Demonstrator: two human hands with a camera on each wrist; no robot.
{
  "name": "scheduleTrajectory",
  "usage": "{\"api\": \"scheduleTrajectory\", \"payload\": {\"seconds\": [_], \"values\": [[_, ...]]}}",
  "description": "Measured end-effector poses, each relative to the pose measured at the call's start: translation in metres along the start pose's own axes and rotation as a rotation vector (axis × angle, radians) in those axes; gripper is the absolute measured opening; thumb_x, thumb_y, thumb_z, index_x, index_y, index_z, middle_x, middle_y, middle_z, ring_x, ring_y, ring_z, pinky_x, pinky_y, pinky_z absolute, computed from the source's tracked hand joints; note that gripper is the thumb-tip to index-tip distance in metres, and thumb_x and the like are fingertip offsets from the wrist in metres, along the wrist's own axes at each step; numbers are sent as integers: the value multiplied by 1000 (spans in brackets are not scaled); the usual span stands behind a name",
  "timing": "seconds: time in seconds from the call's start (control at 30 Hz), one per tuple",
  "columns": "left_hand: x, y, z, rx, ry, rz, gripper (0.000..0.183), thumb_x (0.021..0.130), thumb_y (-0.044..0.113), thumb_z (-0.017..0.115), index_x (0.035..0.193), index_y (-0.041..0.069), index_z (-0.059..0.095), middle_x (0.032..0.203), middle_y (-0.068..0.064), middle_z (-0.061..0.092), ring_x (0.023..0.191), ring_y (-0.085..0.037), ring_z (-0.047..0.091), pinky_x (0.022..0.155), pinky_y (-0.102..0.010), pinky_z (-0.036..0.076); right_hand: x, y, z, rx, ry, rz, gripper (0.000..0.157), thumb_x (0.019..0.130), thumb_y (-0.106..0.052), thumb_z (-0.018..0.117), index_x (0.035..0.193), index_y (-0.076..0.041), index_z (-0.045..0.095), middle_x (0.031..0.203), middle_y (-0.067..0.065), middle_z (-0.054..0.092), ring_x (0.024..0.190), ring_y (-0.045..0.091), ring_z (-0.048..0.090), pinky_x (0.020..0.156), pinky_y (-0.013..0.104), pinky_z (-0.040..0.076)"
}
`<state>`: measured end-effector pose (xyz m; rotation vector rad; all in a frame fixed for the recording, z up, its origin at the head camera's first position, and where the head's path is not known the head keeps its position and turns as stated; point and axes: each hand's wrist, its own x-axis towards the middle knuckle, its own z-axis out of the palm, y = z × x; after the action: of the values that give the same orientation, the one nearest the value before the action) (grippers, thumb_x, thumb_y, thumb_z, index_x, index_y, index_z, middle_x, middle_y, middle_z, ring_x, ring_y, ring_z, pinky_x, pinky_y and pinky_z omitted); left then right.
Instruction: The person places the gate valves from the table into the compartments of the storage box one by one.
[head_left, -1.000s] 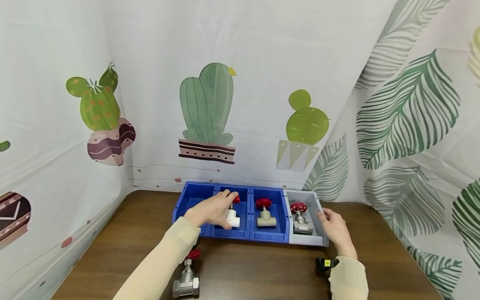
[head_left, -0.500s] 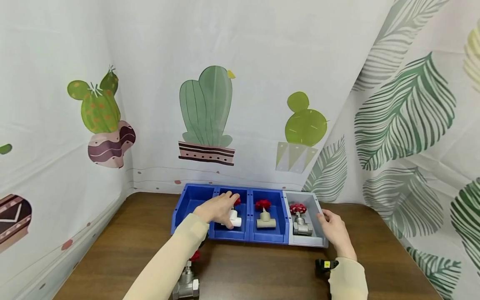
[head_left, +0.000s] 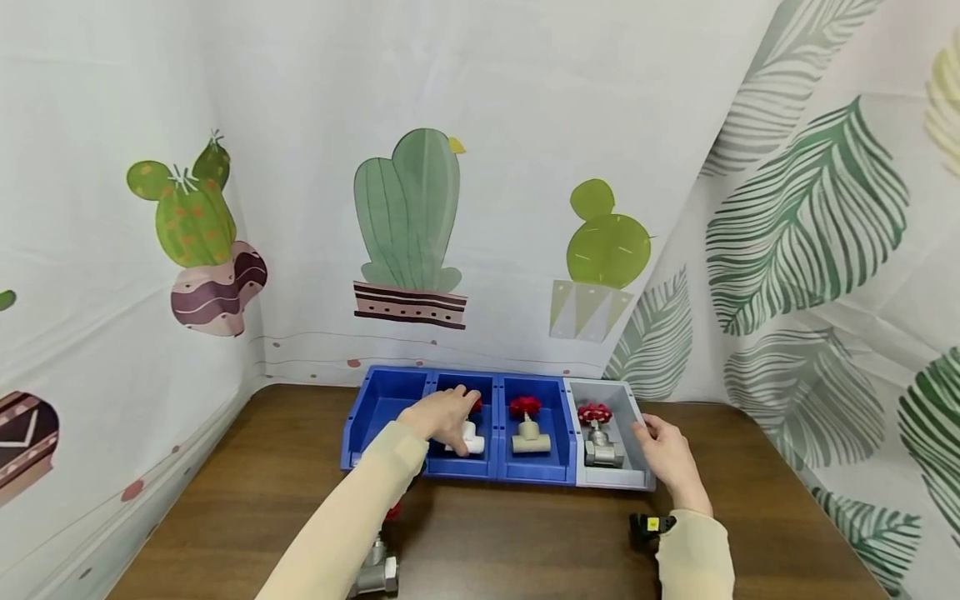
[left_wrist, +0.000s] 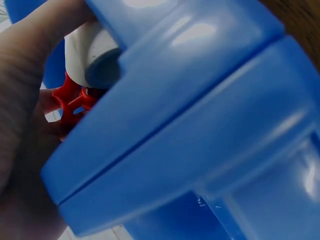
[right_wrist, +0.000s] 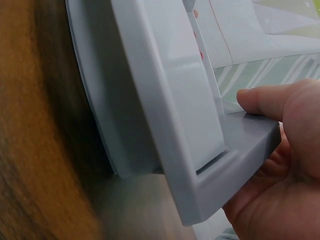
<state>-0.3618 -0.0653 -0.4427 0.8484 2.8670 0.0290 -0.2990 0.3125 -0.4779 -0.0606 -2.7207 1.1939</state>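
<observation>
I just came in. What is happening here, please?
A person's left hand holds a white valve in a blue bin; the right hand grips the edge of a grey bin with a metal valve. A beige valve sits in the bin between; another metal valve is on the table, partly behind the sleeve.

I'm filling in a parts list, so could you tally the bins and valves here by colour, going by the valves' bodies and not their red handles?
Blue bins: 3
Grey bin: 1
White valve: 1
Beige valve: 1
Silver valves: 2
Total: 8 (4 bins, 4 valves)
</observation>
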Motion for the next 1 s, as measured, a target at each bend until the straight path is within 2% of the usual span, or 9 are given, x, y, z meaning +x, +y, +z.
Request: {"api": "scheduleTrajectory", "payload": {"seconds": [0.47,1.0], "values": [[6,0,4,102,23,5,90,66,49,86,138,13,46,121,-9,55,102,-25,57,91,-41,47,-1,-2,1,12,8,16,42,103,-20,49,131,11,51,113,26,64,102,37,60,86,53,46],[9,4,5,123,-7,-47,95,67,52,86,143,14,43,129,-10,54,113,-25,54,99,-41,42,0,0,2,39,-3,18,41,103,-18,51,131,11,51,114,26,64,101,36,60,86,52,46]]}}
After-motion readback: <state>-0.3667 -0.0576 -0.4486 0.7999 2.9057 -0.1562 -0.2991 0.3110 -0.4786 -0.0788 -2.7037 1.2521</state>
